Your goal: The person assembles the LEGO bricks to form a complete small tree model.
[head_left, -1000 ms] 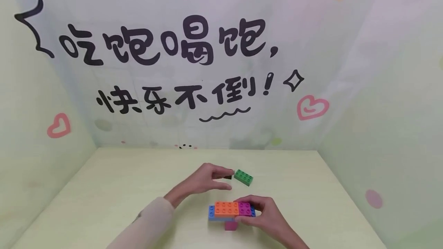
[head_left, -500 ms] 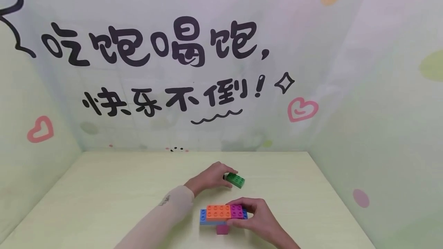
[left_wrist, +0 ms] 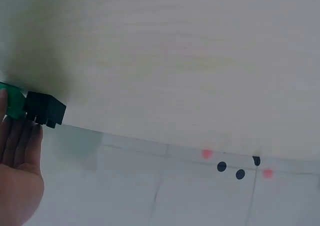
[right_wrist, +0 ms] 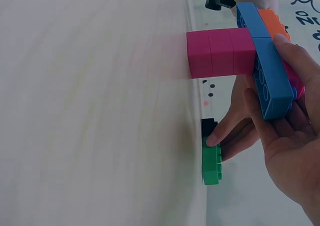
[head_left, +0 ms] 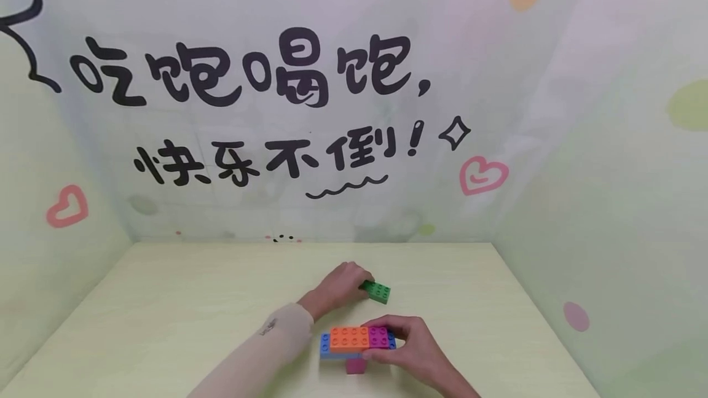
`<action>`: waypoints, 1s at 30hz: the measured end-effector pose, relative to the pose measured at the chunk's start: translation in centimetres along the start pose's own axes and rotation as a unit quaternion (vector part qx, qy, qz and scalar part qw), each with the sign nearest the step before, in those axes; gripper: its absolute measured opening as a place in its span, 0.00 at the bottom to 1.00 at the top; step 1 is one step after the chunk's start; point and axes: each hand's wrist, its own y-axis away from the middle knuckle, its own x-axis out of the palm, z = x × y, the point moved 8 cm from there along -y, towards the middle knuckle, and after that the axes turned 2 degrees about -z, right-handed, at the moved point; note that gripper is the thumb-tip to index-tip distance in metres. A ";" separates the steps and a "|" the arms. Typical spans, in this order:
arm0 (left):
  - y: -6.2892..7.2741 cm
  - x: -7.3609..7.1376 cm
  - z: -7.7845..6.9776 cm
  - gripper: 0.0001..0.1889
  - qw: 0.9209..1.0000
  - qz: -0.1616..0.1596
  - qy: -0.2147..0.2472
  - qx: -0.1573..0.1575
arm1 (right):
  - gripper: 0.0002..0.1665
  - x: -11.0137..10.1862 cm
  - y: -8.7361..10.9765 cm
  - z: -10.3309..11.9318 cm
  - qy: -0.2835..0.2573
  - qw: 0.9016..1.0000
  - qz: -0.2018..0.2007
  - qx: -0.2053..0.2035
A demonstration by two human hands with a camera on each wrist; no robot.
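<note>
At the far side of the table, my left hand (head_left: 342,283) pinches a green toy building brick (head_left: 379,292) between thumb and fingers. A black brick (left_wrist: 46,107) sits against the green one's end in the left wrist view; in the head view the hand covers it. Nearer the front, my right hand (head_left: 413,349) grips the right end of a brick build. Its top is an orange brick (head_left: 350,338) beside a purple brick (head_left: 378,336), both on a blue layer (right_wrist: 272,76). Beneath that stands a magenta column (right_wrist: 220,52) of stacked bricks, its foot at the tabletop.
The pale tabletop (head_left: 193,312) is bounded by a back wall (head_left: 310,214) with black lettering and by printed side walls (head_left: 608,250). My left sleeve (head_left: 260,349) crosses the table left of the build.
My left hand has moved right and come round the green brick, with the fingers closing on it. The view has shifted slightly. The right hand keeps its grip on the build.
</note>
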 end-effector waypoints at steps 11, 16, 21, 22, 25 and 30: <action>8.1 -6.7 -1.1 0.18 0.953 -0.108 0.258 -0.120 | 0.22 0.4 0.1 -0.2 -0.004 1.000 0.013 0.021; 11.2 -9.3 -3.7 0.16 0.962 -0.088 0.240 -0.100 | 0.24 -0.2 0.2 0.0 -0.003 1.000 0.006 0.007; 12.1 -10.2 -5.6 0.13 0.974 -0.083 0.205 -0.056 | 0.27 -0.6 0.2 0.0 -0.011 1.000 0.002 0.013; 12.2 -10.3 -5.9 0.13 0.975 -0.082 0.199 -0.050 | 0.27 -0.5 0.2 0.0 -0.013 1.000 0.002 0.014; 12.3 -10.5 -6.7 0.12 0.981 -0.079 0.175 -0.038 | 0.28 -0.3 0.2 0.0 -0.018 1.000 0.005 0.019; 12.3 -10.6 -7.9 0.13 0.990 -0.074 0.117 -0.019 | 0.29 0.0 0.2 0.0 -0.020 0.999 0.008 0.026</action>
